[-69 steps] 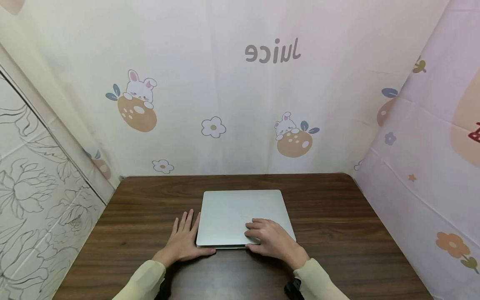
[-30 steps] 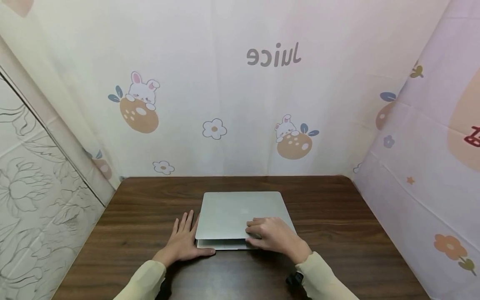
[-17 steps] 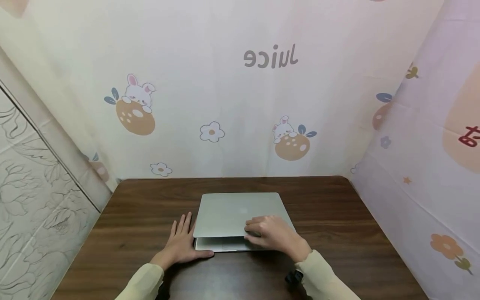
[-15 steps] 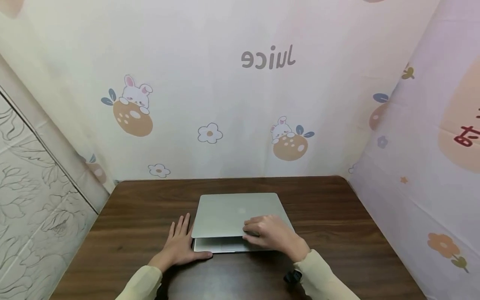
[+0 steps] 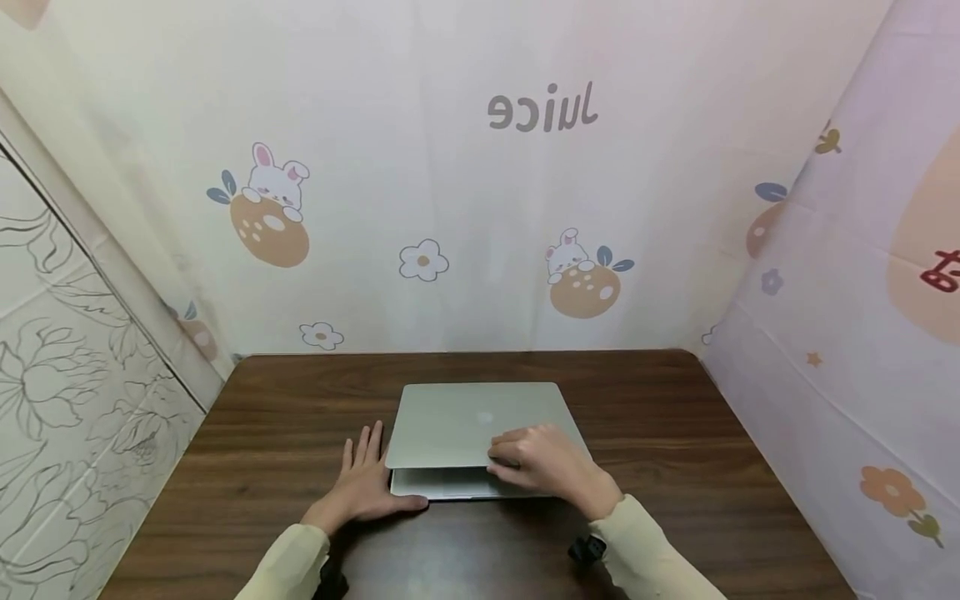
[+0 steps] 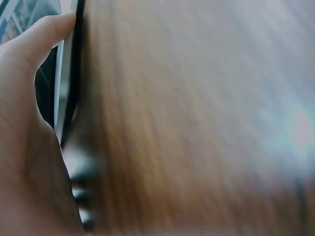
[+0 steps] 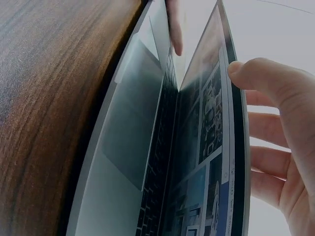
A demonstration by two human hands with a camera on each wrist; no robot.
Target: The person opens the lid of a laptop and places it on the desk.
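Note:
A silver laptop (image 5: 457, 425) lies on the wooden table with its lid partly raised at the front edge. My right hand (image 5: 551, 467) pinches the lid's front edge right of centre, thumb underneath and fingers on top. In the right wrist view, the thumb presses the lit screen's (image 7: 211, 113) border, and the keyboard (image 7: 165, 123) and trackpad (image 7: 133, 108) show below. My left hand (image 5: 363, 487) is spread flat at the base's front left corner, its thumb along the front edge. The left wrist view shows that thumb (image 6: 49, 32) touching the edge of the base.
The brown wood-grain table (image 5: 300, 400) extends around the laptop. Behind it hangs a pale curtain (image 5: 480, 167) with bunny and flower prints. More printed cloth (image 5: 840, 400) hangs on the right, and a flower-patterned panel (image 5: 82, 400) stands on the left.
The right hand has lifted the laptop lid's front edge from nearly closed to a wider gap. The left hand has stayed at the front left corner.

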